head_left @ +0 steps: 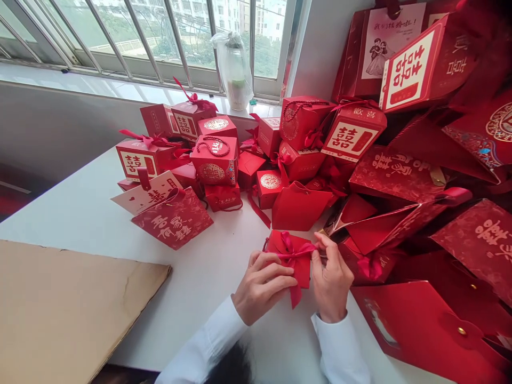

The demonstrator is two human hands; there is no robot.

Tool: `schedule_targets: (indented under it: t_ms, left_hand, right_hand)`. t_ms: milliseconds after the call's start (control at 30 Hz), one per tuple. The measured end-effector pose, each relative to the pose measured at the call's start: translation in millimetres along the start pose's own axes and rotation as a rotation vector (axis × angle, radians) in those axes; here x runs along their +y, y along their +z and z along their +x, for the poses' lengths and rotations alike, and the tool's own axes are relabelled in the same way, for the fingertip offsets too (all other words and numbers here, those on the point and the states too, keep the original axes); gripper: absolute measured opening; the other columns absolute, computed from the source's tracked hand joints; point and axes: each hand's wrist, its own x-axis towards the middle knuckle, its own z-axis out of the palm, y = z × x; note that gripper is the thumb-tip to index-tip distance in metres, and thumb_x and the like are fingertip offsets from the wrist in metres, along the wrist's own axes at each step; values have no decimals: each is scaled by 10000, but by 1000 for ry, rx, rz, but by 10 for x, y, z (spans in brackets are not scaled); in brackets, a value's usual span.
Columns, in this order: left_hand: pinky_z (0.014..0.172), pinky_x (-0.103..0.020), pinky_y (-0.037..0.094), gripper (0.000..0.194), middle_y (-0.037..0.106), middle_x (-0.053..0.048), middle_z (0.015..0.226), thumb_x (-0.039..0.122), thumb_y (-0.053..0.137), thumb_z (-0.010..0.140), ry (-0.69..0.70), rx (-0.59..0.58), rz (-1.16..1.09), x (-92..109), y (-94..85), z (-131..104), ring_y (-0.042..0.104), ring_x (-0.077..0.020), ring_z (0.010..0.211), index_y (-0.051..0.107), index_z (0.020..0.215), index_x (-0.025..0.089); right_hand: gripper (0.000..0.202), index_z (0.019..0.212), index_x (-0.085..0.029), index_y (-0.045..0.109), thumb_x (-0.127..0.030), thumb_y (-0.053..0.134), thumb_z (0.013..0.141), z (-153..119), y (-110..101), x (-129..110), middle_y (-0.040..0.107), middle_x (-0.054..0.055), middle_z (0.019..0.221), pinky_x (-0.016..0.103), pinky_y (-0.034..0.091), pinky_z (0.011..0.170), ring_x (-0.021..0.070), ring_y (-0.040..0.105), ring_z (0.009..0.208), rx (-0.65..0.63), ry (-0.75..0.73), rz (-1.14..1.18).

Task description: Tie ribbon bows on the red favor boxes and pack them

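Note:
A small red box lies on the white table, with a red ribbon tied in a bow across its top. My left hand rests at the box's left and front side, its fingers laid over the box and beside the bow. With thumb and fingertips pinched together, my right hand holds the ribbon's right part at the box's right edge. One ribbon tail hangs over the front edge of the box, between my hands.
Red gift boxes are heaped behind my hands. Red bags crowd the right side. A patterned red bag stands at left, near a cardboard sheet. A plastic-wrapped cup is on the windowsill.

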Motion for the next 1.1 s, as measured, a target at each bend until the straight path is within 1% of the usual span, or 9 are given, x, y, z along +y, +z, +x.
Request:
schedule_targets:
  t_ms: [167,267,367,600,733,800,900,1000,1100]
  left_hand:
    - [824,-321,428,135,710,7,895,122,639,807,-32,-24,-61,10,-41,-24,516,-185,906,655,887,230]
    - [856,-345,441,248,683,-20,924,32,526,809,-63,-82,-118,58,-133,10,504,-195,943,638,929,218]
    - [887,-369,442,306,654,-49,950,11,445,823,-128,-51,-130,93,-184,99,512,-181,918,613,1005,192]
    - [854,-353,414,117,686,-21,882,172,588,860,-135,-2,194,21,-1,253,489,-210,975,662,937,217]
    - [847,-358,403,122,689,-8,849,157,591,857,-142,8,170,7,32,207,499,-208,957,670,905,237]
    - [839,-346,423,101,673,-17,841,157,587,855,-230,51,99,25,3,211,493,-203,939,659,876,224]
    - [810,-345,435,84,628,-32,789,207,570,863,-463,123,85,60,-40,280,481,-201,880,626,801,199]
    - [835,-398,402,164,601,-41,803,306,569,862,-646,64,152,78,-36,385,466,-230,910,630,750,204]
    - [859,-454,353,162,604,-47,881,362,611,827,-744,-31,184,82,4,464,449,-272,995,661,753,227]
  right_hand:
    - [256,1106,-172,593,-201,415,924,-20,30,-12,693,75,989,250,505,717,167,671,819,21,11,-20]
    - [252,1106,-165,590,-189,419,923,-27,18,-13,693,74,993,239,498,733,163,668,839,21,-3,-19]
    - [243,1098,-170,595,-189,432,918,-32,4,-5,694,65,989,247,489,757,168,663,855,20,-24,-19]
    - [210,951,-176,649,-212,444,924,-11,2,5,684,42,863,239,470,691,155,644,759,-23,-40,-13]
    - [223,968,-170,641,-197,424,927,-14,6,21,687,50,889,240,471,695,155,644,776,-25,-37,0]
    - [220,977,-167,636,-189,423,927,-19,6,19,688,51,898,238,472,695,153,644,779,-18,-36,5]
    - [216,976,-173,634,-181,424,926,-25,5,7,689,46,896,236,472,700,151,645,787,-7,-37,15]
    - [211,978,-173,634,-176,430,925,-29,7,2,688,45,895,236,472,712,151,645,797,3,-53,23]
    - [206,979,-168,635,-172,438,921,-31,7,6,688,47,900,235,470,710,153,644,800,-2,-64,21]
